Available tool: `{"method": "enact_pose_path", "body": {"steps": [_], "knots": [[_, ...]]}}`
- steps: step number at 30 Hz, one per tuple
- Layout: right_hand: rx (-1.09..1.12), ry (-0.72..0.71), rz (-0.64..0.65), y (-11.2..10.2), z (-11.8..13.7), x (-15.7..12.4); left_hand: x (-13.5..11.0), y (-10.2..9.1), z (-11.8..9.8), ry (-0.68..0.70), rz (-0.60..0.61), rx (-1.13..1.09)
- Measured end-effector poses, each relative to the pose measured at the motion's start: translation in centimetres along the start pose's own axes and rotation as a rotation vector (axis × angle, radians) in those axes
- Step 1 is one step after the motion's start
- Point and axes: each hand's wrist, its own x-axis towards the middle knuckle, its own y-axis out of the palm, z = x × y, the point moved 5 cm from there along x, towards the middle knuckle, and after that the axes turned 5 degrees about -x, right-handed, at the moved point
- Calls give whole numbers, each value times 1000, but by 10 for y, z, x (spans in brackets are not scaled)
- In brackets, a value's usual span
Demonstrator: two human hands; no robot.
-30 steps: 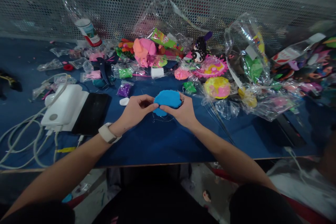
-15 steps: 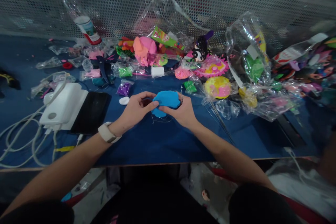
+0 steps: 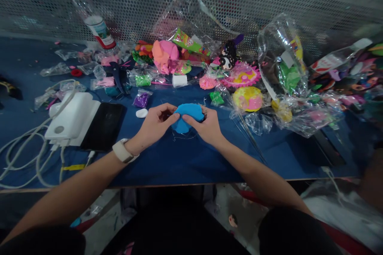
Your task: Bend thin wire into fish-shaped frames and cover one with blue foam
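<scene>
A flattened piece of bright blue modelling clay (image 3: 189, 112) is between my two hands, above the blue table. My left hand (image 3: 158, 123) pinches its left edge with thumb and fingers. On the right side, my right hand (image 3: 209, 125) grips the clay, its thumb lying across the front face and its fingers partly hidden behind. The clay's lower part hangs down between the thumbs. A small white clay disc (image 3: 141, 113) lies just left of my left hand, with a bag of purple clay (image 3: 142, 98) behind it.
White chargers (image 3: 72, 117) with cables and a black phone (image 3: 103, 126) lie on the left. Along the back are a plastic bottle (image 3: 100, 32), a pink clay figure (image 3: 165, 55) and clear bags (image 3: 281, 55). Thin metal rods (image 3: 249, 137) lie right of my right hand.
My right thumb has shifted up onto the clay's face, and the clay has tilted slightly, showing more of its lower part. Both hands keep their hold in nearly the same place.
</scene>
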Motion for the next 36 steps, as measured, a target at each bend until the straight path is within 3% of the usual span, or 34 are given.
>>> {"method": "enact_pose_path", "body": {"steps": [5, 13, 20, 27, 36], "knots": [[21, 1, -8, 0, 0, 0, -3, -2, -5, 50, -25, 90], [29, 18, -34, -4, -4, 4, -4, -4, -11, 267, 28, 283], [79, 14, 21, 1, -2, 4, -5, -5, -18, 309, -44, 305], [91, 58, 28, 3, -2, 3, -3, -9, -15, 234, -43, 263], [81, 44, 19, -3, -3, 3, 3, -10, -2, 89, 125, 115]]}}
